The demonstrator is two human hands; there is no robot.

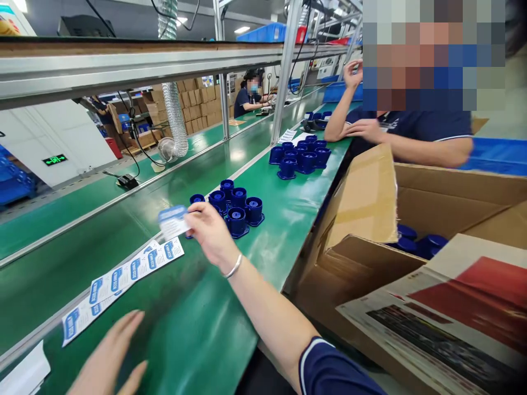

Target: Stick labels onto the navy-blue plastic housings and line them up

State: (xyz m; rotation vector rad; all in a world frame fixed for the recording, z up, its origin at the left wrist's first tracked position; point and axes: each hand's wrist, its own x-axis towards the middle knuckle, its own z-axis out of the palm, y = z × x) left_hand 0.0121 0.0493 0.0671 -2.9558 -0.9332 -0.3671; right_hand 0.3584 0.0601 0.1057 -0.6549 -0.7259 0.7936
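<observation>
Between the thumb and fingers of my right hand (209, 233) is a blue-and-white printed label (173, 221), blurred by motion. It hovers above the far end of a strip of similar labels (113, 281) lying on the green bench (185, 318). Just beyond that hand stands a cluster of dark blue round plastic parts (236, 220), some partly hidden behind it. My left hand (109, 356) is low in the view over the bench, fingers stretched and thumb apart, holding nothing. It is nearest to the lower end of the label strip.
More blue parts (307, 160) stand farther along the bench. At the right is an open cardboard box (366, 203) with blue parts inside and a printed sheet (448, 318) in front. A co-worker (411, 134) sits beyond it. White paper (27, 370) lies lower left.
</observation>
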